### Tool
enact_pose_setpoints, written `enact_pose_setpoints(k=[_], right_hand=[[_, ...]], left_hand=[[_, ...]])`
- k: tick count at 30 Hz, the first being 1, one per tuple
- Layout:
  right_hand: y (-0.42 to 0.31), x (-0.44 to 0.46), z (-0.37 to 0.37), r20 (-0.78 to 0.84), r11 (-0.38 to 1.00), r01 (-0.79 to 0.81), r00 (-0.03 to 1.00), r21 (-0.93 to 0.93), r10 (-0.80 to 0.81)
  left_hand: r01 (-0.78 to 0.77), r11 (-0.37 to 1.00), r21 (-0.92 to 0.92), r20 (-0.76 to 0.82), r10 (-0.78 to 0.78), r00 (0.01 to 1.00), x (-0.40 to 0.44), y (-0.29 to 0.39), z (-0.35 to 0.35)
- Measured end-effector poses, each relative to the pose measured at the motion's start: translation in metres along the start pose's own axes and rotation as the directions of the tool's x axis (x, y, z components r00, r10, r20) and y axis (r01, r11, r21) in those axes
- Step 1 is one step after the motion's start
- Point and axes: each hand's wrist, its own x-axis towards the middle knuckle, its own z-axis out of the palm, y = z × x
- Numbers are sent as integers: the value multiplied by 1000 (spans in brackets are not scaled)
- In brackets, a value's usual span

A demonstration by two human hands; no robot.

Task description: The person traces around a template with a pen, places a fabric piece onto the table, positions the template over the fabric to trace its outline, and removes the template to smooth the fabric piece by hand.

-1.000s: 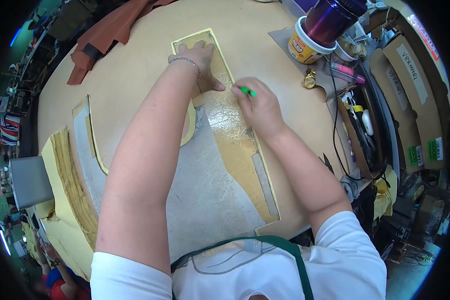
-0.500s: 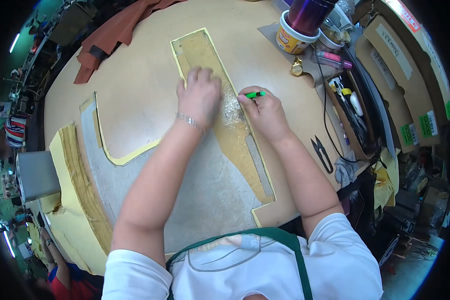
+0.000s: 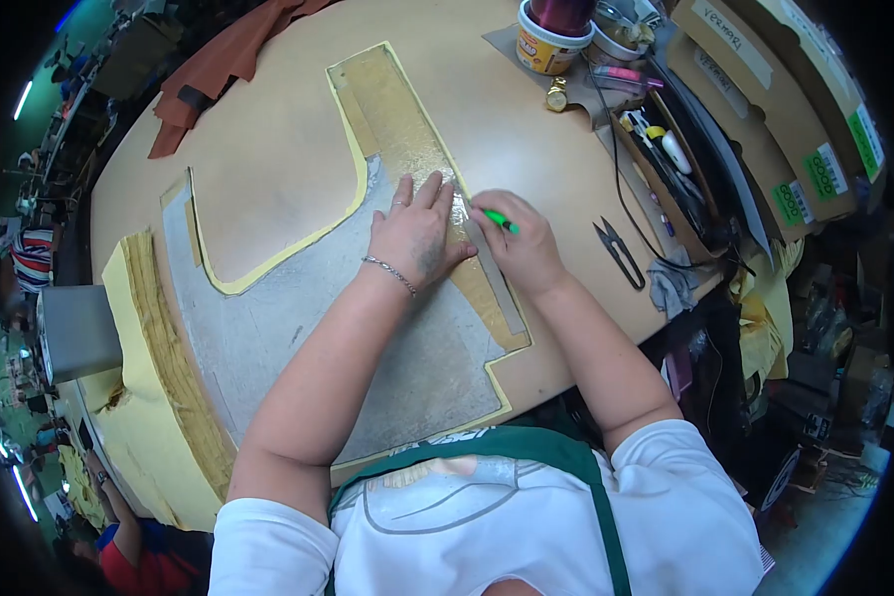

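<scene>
A large grey and tan pattern piece (image 3: pixel 298 348), partly covered in shiny tape, lies on the table with a thin yellow border of sheet showing around its edge. My left hand (image 3: pixel 414 233) rests flat on its upper arm, fingers stretched out and holding nothing. Just right of it, my right hand (image 3: pixel 523 248) grips a green pen (image 3: pixel 500 220). The pen's tip end is hidden by the fingers, at the right edge of the pattern piece. Whether it touches the yellow sheet, I cannot tell.
Thread snips (image 3: pixel 620 254) lie right of my right hand, near a grey cloth (image 3: pixel 673 286) and a box of tools (image 3: pixel 666 169). A white tub (image 3: pixel 549 45) and a gold watch (image 3: pixel 556 95) stand farther back. Stacked yellow sheets (image 3: pixel 159 368) are at left.
My left hand has moved down the pattern piece and now lies flat. My right hand has shifted slightly down with the pen, whose visible end now points down and right. The view has shifted.
</scene>
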Motion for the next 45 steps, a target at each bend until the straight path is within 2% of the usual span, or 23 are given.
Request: enact_pose_setpoints(k=[4, 10, 13, 16, 17, 23, 34, 40, 43, 45], right_hand=[[-18, -38, -18, -16, 1000, -14, 1000, -21, 13], [-25, -62, -26, -54, 999, -11, 998, -42, 9], [-20, -59, -25, -28, 998, -62, 998, 7, 62], [-20, -58, -28, -13, 995, -95, 995, 24, 95], [-19, -59, -27, -23, 997, -76, 997, 23, 77], [-24, -64, -28, -32, 999, -34, 999, -19, 33], [-67, -135, -70, 61, 989, -63, 996, -132, 72], [-65, -134, -72, 52, 993, -103, 993, -59, 106], [-61, -134, -74, 44, 988, -151, 988, 6, 151], [-60, -133, -75, 48, 989, -149, 988, -6, 149]], left_hand=[[17, 998, 55, 17, -18, 1000, -2, 3, -3], [55, 993, 103, -87, -46, 995, -7, 7, 12], [29, 997, 75, -124, -20, 992, -16, 14, 28], [-48, 998, -27, -162, 43, 986, -30, 22, 34], [-33, 996, -82, -114, 24, 993, -33, 24, 30], [3, 994, -111, -5, -4, 1000, -37, 29, 22], [28, 992, -123, 25, -26, 999, -35, 30, 23], [62, 993, -105, 31, -59, 998, -40, 36, 22], [75, 984, -163, 57, -67, 996, -44, 41, 26], [69, 990, -126, 68, -61, 996, -52, 50, 28]])
